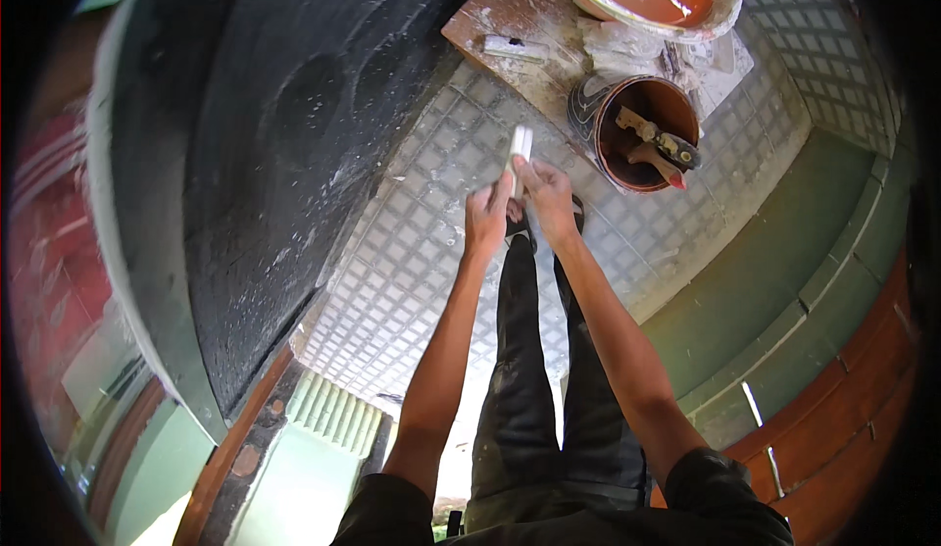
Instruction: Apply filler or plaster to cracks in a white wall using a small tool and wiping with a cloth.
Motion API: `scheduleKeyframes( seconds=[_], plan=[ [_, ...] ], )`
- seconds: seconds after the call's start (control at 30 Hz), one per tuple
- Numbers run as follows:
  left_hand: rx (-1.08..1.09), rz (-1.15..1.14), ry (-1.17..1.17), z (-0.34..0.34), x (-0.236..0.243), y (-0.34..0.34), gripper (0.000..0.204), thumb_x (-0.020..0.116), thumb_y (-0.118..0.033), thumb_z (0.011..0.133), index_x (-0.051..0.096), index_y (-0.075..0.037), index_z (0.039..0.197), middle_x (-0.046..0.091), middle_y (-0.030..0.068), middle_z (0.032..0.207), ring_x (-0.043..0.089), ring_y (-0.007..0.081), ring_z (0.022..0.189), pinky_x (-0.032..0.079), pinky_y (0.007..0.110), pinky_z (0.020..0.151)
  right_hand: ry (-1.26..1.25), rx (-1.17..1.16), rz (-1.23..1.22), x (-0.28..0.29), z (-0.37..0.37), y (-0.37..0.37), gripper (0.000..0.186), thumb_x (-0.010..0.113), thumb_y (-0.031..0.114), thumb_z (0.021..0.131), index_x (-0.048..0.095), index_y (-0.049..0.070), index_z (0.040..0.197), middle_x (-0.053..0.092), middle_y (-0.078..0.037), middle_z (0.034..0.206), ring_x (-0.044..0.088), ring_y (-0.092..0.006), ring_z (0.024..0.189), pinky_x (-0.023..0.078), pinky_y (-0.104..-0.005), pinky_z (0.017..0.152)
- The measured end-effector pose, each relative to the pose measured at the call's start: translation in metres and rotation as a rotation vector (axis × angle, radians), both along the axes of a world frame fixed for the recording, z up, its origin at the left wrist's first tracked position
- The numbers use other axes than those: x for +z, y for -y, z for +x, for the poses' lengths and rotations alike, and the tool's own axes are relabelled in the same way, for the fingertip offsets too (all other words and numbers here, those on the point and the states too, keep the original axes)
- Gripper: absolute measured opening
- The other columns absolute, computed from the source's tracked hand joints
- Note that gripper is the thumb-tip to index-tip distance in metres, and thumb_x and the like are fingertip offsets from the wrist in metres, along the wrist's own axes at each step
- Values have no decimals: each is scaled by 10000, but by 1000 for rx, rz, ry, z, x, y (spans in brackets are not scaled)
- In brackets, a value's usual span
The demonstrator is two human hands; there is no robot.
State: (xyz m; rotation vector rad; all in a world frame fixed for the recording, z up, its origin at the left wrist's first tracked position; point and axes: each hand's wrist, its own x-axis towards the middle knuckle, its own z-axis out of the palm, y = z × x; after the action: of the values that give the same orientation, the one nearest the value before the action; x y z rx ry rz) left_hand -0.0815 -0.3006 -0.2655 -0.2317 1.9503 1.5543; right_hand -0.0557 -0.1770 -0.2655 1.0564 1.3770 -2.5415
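Note:
Out in front of me, both hands meet around a small, pale, elongated block [522, 141], too bright and blurred to name more exactly. My right hand [549, 198] grips it with the thumb on top and the fingers closed. Beside it, my left hand [485, 215] pinches its lower end, with the fingers partly hidden. To the right of my hands stands a dark bucket [585, 115] with a brown inside. A dirty scraper-like tool [642, 126] and a dark-handled tool with a red tip [676, 151] lean in it.
A wide basin [727, 9] of reddish-orange liquid stands on a stained board [505, 7] at the far right. On that board lie a whitish bar [516, 49] and crumpled plastic [618, 41]. Left is a large black panel [294, 134] with white specks. Tiled floor [392, 286] surrounds my feet.

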Motion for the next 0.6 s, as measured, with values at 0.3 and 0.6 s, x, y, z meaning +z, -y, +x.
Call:
scheduleKeyframes(
  seconds=[0.3,0.6],
  plan=[
    [450,0,22,110,135,58,315,632,-362,976,674,-50,970,613,-16,838,563,69,780,468,239,671,-112,664,860,138,76,48,255,714,228,874,656,-9,801,529,-172,609,486,-166,518,415,-364,521],
    [920,289,89,279,242,179,349,707,-309,927,701,17,1051,697,19,897,638,91,732,507,267,630,-176,1218,613,265,165,144,384,817,247,793,731,-13,1062,729,-32,804,622,-63,726,533,-266,674]
  ],
)
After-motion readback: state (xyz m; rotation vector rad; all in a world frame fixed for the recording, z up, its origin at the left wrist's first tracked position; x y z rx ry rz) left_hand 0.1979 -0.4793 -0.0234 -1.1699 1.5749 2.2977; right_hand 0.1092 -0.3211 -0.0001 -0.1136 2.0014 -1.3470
